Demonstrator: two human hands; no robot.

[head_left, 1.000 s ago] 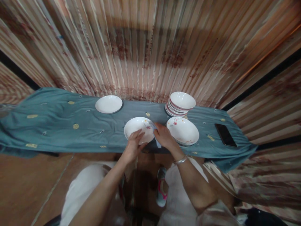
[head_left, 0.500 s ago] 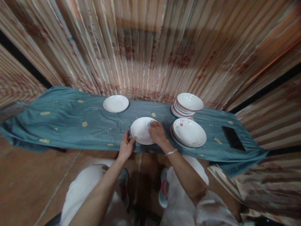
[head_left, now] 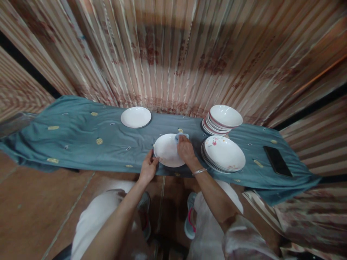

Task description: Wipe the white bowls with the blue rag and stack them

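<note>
A white plate [head_left: 168,151] lies near the front edge of the cloth-covered table. My left hand [head_left: 149,167] grips its left rim, thumb on top and fingers at the outer side. A small light-blue cloth [head_left: 181,136] is bunched under the fingers of my right hand [head_left: 185,149], at the plate's upper right rim. Part of the cloth is hidden by that hand. Just right of it stands a stack of white plates [head_left: 225,153], the top one with a floral pattern.
Behind the plate stack is a stack of white bowls [head_left: 226,116] with red bands. Another white plate [head_left: 136,117] lies at the back left. A black phone [head_left: 277,161] rests on the right of the blue-green tablecloth [head_left: 81,148]. A pleated curtain [head_left: 162,65] hangs behind.
My right hand has slid the cloth from inside the plate out to its upper right rim. My left hand still holds the left rim. The view has shifted slightly.
</note>
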